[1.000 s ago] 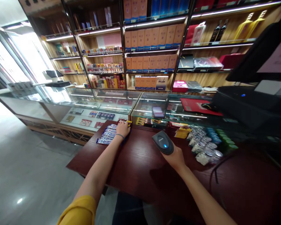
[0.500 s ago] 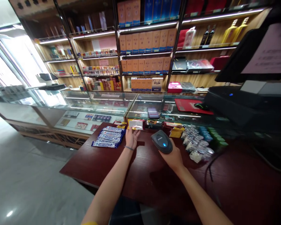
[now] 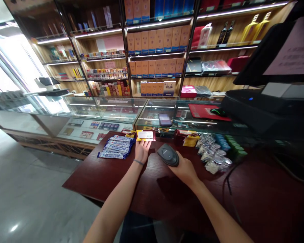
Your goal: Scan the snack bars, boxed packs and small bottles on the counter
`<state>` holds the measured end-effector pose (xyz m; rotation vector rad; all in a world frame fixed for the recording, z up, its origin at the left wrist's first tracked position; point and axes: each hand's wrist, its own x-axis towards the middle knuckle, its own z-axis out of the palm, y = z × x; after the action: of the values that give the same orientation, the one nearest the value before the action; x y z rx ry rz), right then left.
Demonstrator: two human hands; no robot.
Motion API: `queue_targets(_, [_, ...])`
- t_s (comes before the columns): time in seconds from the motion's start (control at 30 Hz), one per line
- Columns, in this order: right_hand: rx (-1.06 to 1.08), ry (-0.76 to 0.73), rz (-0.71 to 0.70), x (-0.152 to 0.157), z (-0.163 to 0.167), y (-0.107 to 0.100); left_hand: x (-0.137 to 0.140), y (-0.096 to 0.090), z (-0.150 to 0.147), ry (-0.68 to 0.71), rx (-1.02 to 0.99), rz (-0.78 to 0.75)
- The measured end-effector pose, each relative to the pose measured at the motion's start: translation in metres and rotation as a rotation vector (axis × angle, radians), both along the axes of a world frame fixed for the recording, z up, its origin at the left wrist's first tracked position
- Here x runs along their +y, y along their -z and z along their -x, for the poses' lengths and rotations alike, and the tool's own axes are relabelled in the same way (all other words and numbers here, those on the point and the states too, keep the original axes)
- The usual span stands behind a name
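Note:
My left hand holds up a flat yellow and dark-red packet, its white printed label facing me. The fingers lie behind and under the packet's lower edge. In my right hand is a black handheld barcode scanner, its head tilted toward the packet but apart from it. To the left lies a row of blue and silver wrapped bars. A stack of similar yellow and dark-red packets sits beyond the scanner, and more packets lie behind the blue bars.
Clear jars, blue containers and green ones stand in rows on the dark wooden table. A black cable runs at right. Behind are a glass display counter, a red mat and a monitor.
The scanner has moved slightly left, closer to the packet, and its blue light no longer shows. The packet's label now faces me more squarely.

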<state>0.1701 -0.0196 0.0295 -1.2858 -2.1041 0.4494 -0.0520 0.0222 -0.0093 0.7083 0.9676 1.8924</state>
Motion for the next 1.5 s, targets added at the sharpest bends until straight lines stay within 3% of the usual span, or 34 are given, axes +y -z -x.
queue_targets(0.13, [0.076,0.007,0.037,-0.001,-0.001,-0.005,0.001,0.003,0.000,-0.007,-0.045,-0.008])
queue_targets(0.33, [0.132,0.111,0.017,0.001,-0.008,-0.018,0.001,0.003,0.000,-0.019,0.069,-0.041])
queue_targets(0.53, [0.302,0.228,-0.072,0.013,-0.029,-0.034,0.010,-0.010,-0.011,-0.069,0.162,-0.037])
queue_targets(0.67, [0.410,0.291,-0.119,0.021,-0.050,-0.045,0.020,-0.033,-0.032,-0.127,0.440,-0.044])
queue_targets(0.83, [0.445,0.461,-0.105,0.026,-0.080,-0.059,0.039,-0.069,-0.070,-0.193,1.045,-0.076])
queue_targets(0.93, [0.465,0.515,-0.109,0.027,-0.098,-0.065,0.054,-0.081,-0.094,-0.124,1.350,-0.066])
queue_targets(1.03, [0.486,0.521,-0.150,0.029,-0.114,-0.067,0.067,-0.082,-0.115,-0.003,1.514,-0.141])
queue_targets(1.13, [0.505,0.550,-0.186,0.031,-0.126,-0.064,0.077,-0.077,-0.133,0.100,1.572,-0.214])
queue_targets(1.27, [0.527,0.568,-0.216,0.033,-0.136,-0.061,0.085,-0.066,-0.150,0.187,1.488,-0.273])
queue_targets(1.5, [0.506,0.576,-0.207,0.033,-0.137,-0.063,0.092,-0.053,-0.158,0.217,1.412,-0.314])
